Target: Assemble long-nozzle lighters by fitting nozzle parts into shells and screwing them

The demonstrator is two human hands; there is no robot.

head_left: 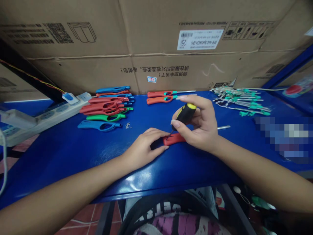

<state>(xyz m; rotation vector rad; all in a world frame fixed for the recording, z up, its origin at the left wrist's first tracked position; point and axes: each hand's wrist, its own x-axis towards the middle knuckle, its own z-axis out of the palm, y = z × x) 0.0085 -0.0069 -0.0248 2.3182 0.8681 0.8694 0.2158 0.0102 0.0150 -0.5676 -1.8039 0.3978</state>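
The left hand [148,147] has thumb and forefinger parted only by the casing's width, holding opposite edges of the rounded end of a red plastic lighter-shaped casing [174,139]. The right hand [200,125] is curled round a black-and-yellow-handled screwdriver [186,113], its slim shaft slanting down to the casing just beside the left fingertips. The casing lies partly under the right hand; a silver metal tube [223,127] shows beyond. Farther out are small silver screws [127,125], piled blue, red and green plastic handles [105,108] and teal-ended metal rods [251,105].
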